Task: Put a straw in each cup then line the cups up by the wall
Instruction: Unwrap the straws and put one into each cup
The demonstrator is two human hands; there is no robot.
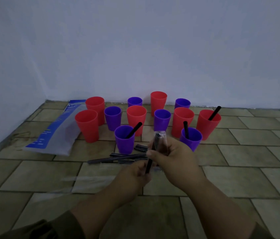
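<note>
Left hand (135, 173) pinches a thin black plastic straw (149, 165) at its near end, right hand (175, 157) gripping its clear wrapper (160, 135).

Nothing legible, only blurred white print on the blue-edged bag (55, 131).

A bare indoor corner of a room, perhaps in a home, though nothing settles it: a floor of tan rectangular tiles (239, 178), laid brick-fashion with dark joints, meets a plain pale painted wall (135, 49), and a second plain pale wall (1, 75) closes the left side. Red and purple plastic cups (136, 116) and a blue-and-clear plastic packaging bag (55, 133) sit straight on the tiles, in dim light
</note>
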